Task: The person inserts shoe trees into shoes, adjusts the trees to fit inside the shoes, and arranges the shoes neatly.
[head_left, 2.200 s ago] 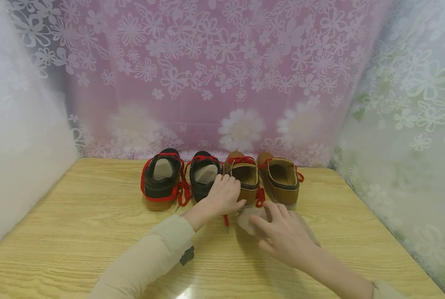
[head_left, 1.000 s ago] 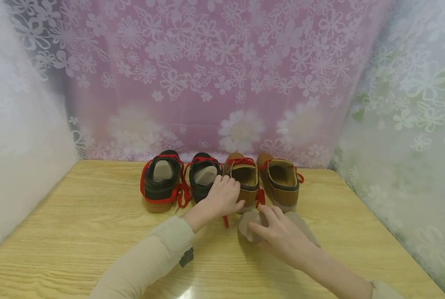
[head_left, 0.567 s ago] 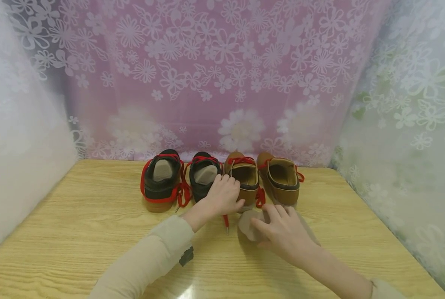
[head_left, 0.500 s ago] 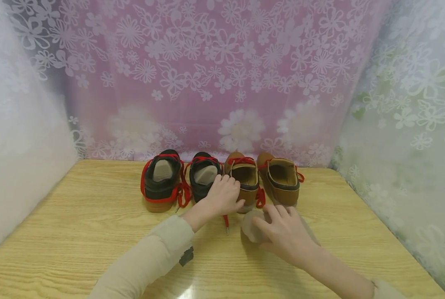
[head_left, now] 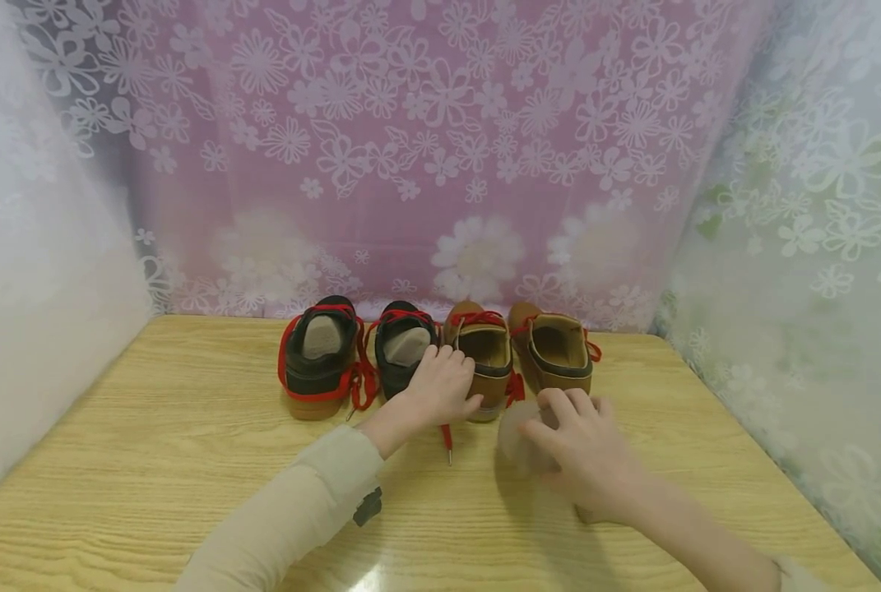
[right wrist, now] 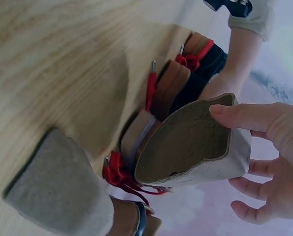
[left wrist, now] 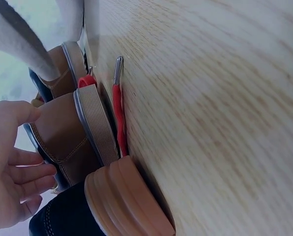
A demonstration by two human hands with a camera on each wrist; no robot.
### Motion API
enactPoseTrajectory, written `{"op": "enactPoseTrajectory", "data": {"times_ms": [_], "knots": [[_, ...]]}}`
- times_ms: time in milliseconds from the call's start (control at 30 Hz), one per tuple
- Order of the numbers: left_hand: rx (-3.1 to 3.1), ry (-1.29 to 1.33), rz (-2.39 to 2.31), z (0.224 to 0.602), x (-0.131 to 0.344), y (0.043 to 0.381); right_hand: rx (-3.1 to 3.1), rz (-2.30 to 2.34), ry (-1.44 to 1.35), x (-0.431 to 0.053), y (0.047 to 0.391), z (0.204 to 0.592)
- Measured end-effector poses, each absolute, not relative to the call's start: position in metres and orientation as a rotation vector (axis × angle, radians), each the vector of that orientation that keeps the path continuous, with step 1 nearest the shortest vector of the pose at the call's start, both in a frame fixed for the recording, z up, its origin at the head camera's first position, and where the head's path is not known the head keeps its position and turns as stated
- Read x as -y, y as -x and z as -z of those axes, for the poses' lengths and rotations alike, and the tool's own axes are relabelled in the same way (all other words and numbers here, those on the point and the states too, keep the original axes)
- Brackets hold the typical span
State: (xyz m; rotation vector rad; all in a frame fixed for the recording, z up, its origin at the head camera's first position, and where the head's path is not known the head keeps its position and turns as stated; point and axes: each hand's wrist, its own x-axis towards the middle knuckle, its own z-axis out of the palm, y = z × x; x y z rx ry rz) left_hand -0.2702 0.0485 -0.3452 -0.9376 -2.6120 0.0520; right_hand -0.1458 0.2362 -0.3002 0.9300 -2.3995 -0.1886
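My right hand (head_left: 591, 456) holds a hollow grey-beige moulded shoe insert (right wrist: 185, 140), its thumb pressed on the rim in the right wrist view. A second grey insert (right wrist: 62, 189) lies on the table; the hand mostly hides it in the head view. My left hand (head_left: 443, 386) hovers at the heels of the right black shoe (head_left: 396, 386) and the left brown shoe (head_left: 490, 386). In the left wrist view its fingers (left wrist: 35, 187) are loosely bent beside the brown heel, gripping nothing I can see; whether the thumb touches it, I cannot tell.
Also in the row stand the left black shoe (head_left: 314, 374) and the right brown shoe (head_left: 566, 378). Both black shoes contain grey inserts; the brown openings show none. Red laces (head_left: 366, 386) trail among the shoes. A pink floral cloth (head_left: 410, 164) hangs behind the wooden table (head_left: 151, 460).
My right hand has moved right and slightly up, carrying the shoe insert with it. My left hand and the shoes stay where they were.
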Motion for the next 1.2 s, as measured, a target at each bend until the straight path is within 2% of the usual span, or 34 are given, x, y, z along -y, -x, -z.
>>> {"op": "enactPoseTrajectory", "data": {"times_ms": [667,1200], "knots": [[2.606,0.947,-0.067,0.346,-0.046,0.268,2.298,0.128,-0.893,-0.260,0.170,0.267],[2.602,0.883,-0.141,0.351,-0.051,0.268,2.241,0.126,-0.898,-0.261,0.189,0.262]]}}
